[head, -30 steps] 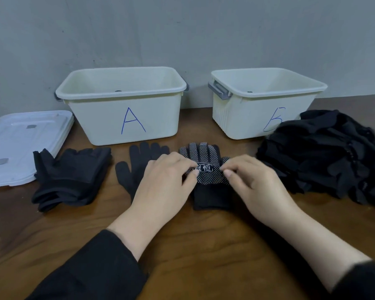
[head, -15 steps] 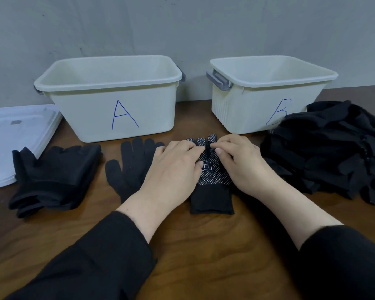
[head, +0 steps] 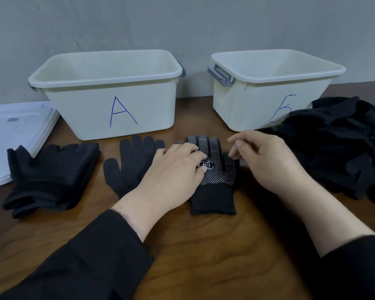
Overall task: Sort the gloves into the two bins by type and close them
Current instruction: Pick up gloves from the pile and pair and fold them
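Observation:
A black glove with white dots [head: 217, 180] lies flat on the wooden table in front of the bins. My left hand [head: 173, 172] rests flat on its left side, fingers spread. Just right of the glove's thumb hovers my right hand [head: 266, 156], fingers loosely curled and holding nothing. A plain black glove [head: 132, 161] lies to the left of the dotted one. Bin A [head: 108, 92] and bin B [head: 268, 83], both white and without lids, stand at the back; nothing shows inside them from here.
A stack of dark fingerless gloves [head: 50, 174] sits at the left. A big heap of black gloves [head: 342, 148] fills the right, partly covering bin B's front. White lids [head: 15, 131] lie at the far left. A grey wall stands behind the bins.
My right hand has lifted off the dotted glove and drawn to the right. My left hand stays on the glove. The camera has moved slightly closer.

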`<control>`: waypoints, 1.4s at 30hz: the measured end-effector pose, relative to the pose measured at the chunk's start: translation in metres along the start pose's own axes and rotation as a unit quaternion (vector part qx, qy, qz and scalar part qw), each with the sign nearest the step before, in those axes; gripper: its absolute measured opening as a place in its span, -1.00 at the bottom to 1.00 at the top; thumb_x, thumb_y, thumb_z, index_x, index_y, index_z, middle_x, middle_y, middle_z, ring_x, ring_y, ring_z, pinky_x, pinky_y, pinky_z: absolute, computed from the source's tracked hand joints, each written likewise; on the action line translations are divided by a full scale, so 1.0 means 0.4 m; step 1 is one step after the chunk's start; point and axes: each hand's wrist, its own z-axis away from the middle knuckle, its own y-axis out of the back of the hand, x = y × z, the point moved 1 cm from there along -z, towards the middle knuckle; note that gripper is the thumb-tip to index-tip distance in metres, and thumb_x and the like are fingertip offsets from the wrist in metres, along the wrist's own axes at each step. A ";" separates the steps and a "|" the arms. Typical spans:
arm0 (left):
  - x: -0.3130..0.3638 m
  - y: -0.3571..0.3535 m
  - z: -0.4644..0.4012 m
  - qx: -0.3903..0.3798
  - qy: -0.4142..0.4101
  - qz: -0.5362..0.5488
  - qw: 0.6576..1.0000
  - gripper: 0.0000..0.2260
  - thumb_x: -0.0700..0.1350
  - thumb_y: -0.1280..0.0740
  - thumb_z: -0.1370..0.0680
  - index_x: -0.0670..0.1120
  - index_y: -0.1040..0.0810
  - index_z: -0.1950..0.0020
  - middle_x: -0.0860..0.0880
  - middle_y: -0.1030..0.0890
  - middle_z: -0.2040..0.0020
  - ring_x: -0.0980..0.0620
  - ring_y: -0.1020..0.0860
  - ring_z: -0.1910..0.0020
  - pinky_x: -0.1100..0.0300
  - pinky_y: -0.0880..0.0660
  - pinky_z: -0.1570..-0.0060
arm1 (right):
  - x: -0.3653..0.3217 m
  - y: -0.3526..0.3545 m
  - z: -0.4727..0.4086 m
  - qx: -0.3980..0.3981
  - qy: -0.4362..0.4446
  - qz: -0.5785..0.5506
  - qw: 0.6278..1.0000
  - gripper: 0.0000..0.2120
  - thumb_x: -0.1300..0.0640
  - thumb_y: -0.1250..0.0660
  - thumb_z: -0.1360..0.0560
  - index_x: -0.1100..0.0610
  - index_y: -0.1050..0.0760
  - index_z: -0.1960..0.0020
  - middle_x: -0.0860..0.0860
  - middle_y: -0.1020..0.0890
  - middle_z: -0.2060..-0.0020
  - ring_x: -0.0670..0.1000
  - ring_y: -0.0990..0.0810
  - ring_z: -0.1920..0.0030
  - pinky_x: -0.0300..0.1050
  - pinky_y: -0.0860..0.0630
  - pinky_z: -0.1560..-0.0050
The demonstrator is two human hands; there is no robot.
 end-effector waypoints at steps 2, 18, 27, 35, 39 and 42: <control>-0.001 0.002 0.002 0.000 -0.002 0.007 1.000 -0.65 0.11 -0.13 -0.67 0.12 -0.44 -0.44 0.15 -0.37 -0.45 0.08 -0.28 -0.43 0.05 -0.16 -0.37 | 0.006 0.001 0.002 -0.045 -0.007 0.040 0.998 -0.79 0.14 -0.25 -0.64 -0.08 -0.64 0.00 -0.26 -0.70 0.21 -0.21 -0.60 0.25 -0.34 -0.49 0.16; -0.006 0.062 0.131 -0.054 -0.133 0.023 0.989 -0.51 0.39 -0.14 -0.53 0.18 -0.55 -0.30 0.23 -0.41 -0.15 0.23 -0.33 -0.16 0.15 -0.25 -0.28 | -0.024 0.025 0.105 -0.284 0.174 0.138 0.933 -0.61 -0.29 -0.43 -0.42 -0.21 -0.54 -0.19 -0.34 -0.43 -0.19 -0.25 -0.31 -0.31 -0.31 -0.11 -0.38; 0.018 0.068 0.123 -0.060 -0.124 -0.003 0.990 -0.44 0.47 -0.08 -0.49 0.21 -0.49 -0.31 0.26 -0.36 -0.09 0.25 -0.29 -0.10 0.15 -0.26 -0.27 | -0.056 -0.018 0.127 -0.193 0.199 0.237 0.931 -0.79 -0.16 -0.14 -0.45 -0.13 -0.48 0.03 -0.21 -0.49 0.05 -0.11 -0.48 -0.02 0.01 -0.41 -0.21; 0.032 0.066 0.121 0.002 -0.119 -0.012 0.993 -0.80 0.17 -0.16 -0.60 0.15 -0.53 -0.05 0.20 -0.44 0.09 0.16 -0.38 0.06 0.10 -0.37 -0.03 | -0.065 0.005 0.119 -0.196 0.178 0.190 0.945 -0.83 -0.20 -0.19 -0.52 -0.15 -0.44 0.00 -0.26 -0.49 0.11 -0.21 -0.41 0.03 -0.07 -0.39 -0.20; 0.031 0.065 0.120 0.027 -0.097 0.016 0.995 -0.79 0.14 -0.16 -0.59 0.12 -0.56 0.02 0.19 -0.49 0.16 0.17 -0.42 0.10 0.11 -0.38 0.00 | -0.059 0.021 0.118 -0.245 0.159 0.178 0.940 -0.64 -0.26 -0.38 -0.45 -0.21 -0.43 -0.19 -0.35 -0.45 -0.03 -0.31 -0.34 -0.14 -0.24 -0.24 -0.27; 0.026 0.064 0.118 0.033 -0.076 0.051 0.995 -0.77 0.16 -0.15 -0.59 0.12 -0.56 0.05 0.20 -0.50 0.21 0.17 -0.43 0.14 0.12 -0.40 -0.02 | -0.053 0.008 0.111 -0.196 0.167 0.135 0.957 -0.79 -0.16 -0.37 -0.50 -0.14 -0.52 -0.08 -0.29 -0.51 0.08 -0.22 -0.44 -0.04 -0.14 -0.41 -0.14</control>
